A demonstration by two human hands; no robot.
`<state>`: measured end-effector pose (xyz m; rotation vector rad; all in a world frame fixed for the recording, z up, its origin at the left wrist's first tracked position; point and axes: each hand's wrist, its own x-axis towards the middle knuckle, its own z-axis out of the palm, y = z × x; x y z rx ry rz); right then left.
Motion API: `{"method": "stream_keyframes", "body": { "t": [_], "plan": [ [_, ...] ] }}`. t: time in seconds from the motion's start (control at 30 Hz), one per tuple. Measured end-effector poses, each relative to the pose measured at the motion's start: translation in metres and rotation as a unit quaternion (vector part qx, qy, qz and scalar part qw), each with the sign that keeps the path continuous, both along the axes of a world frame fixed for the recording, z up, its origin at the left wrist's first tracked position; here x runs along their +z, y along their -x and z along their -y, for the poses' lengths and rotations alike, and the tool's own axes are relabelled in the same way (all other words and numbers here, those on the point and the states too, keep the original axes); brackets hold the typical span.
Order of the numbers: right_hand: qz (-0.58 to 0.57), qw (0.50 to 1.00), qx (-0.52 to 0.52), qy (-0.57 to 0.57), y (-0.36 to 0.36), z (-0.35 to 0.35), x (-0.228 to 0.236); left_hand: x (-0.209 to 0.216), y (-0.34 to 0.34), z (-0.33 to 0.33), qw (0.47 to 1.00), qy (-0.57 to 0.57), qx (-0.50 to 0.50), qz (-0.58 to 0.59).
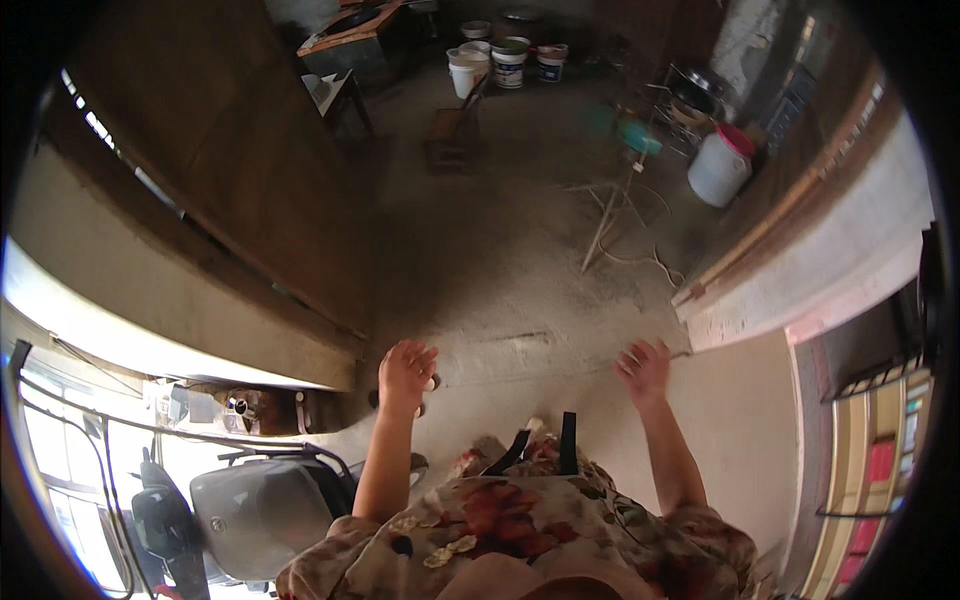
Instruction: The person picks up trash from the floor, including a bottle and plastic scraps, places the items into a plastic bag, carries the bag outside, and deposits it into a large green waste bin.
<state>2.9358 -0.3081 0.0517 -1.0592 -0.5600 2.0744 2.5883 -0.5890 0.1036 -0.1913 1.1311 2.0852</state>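
Observation:
My left hand (405, 376) is held out in front of me, fingers loosely bent and apart, with nothing seen in it. Just beside it, small pale round things (432, 383) show partly behind the hand; I cannot make out what they are. My right hand (645, 370) is raised on the other side, its fingers spread and bent, holding nothing. Both hands are above the floor (520, 375) of a doorway, well apart from each other. Two black straps (569, 445) hang in front of my flowered clothing.
A brown door leaf (230, 150) stands at the left. Ahead are a low wooden stool (447, 140), several buckets (508, 68), a thin-legged stand (605, 225) with a trailing cable, and a white drum with a red lid (720, 170). A grey scooter (265, 510) is behind left.

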Motion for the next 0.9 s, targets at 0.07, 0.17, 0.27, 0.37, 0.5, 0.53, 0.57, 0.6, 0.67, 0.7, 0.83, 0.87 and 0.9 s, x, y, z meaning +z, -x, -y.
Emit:
{"method": "stream_keyframes", "body": {
  "t": [0.07,0.17,0.27,0.37,0.5,0.53,0.57,0.6,0.67,0.7,0.83,0.87,0.9],
  "plan": [
    [-0.054,0.993,0.103,-0.036,0.118,-0.062,0.014,-0.013,0.044,-0.018,0.997,-0.064,-0.003,0.03],
    [-0.071,0.969,0.215,-0.099,0.27,-0.123,0.055,-0.013,0.112,-0.023,0.995,0.007,0.083,0.063],
    [-0.119,0.95,0.258,-0.129,0.402,-0.193,0.061,-0.037,0.196,-0.036,0.981,0.082,0.172,0.044],
    [-0.146,0.935,0.262,-0.189,0.52,-0.274,0.084,-0.048,0.294,-0.114,0.966,-0.007,0.243,0.087],
    [-0.023,0.971,0.205,-0.123,0.587,-0.386,0.037,-0.06,0.386,-0.294,0.94,-0.17,0.171,0.241],
    [-0.021,0.979,0.168,-0.116,0.615,-0.428,0.043,-0.053,0.408,-0.345,0.938,-0.183,0.127,0.264],
    [-0.022,0.985,0.129,-0.114,0.645,-0.461,0.043,-0.046,0.439,-0.398,0.935,-0.189,0.081,0.288],
    [-0.026,0.987,0.117,-0.111,0.67,-0.489,0.042,-0.053,0.474,-0.447,0.934,-0.168,0.056,0.311],
    [-0.019,0.991,0.075,-0.106,0.695,-0.558,0.035,-0.048,0.505,-0.559,0.93,-0.071,0.053,0.357],
    [0.001,0.989,0.059,-0.134,0.71,-0.597,0.028,-0.046,0.519,-0.609,0.932,-0.053,0.049,0.356],
    [0.05,0.982,0.04,-0.178,0.788,-0.737,-0.022,-0.111,0.592,-0.764,0.901,-0.016,0.094,0.424],
    [0.083,0.983,0.042,-0.159,0.812,-0.772,-0.038,-0.142,0.6,-0.795,0.897,0.004,0.088,0.434],
    [0.121,0.977,0.04,-0.169,0.836,-0.818,-0.06,-0.165,0.612,-0.833,0.898,0.022,0.071,0.433]
  ]
}}
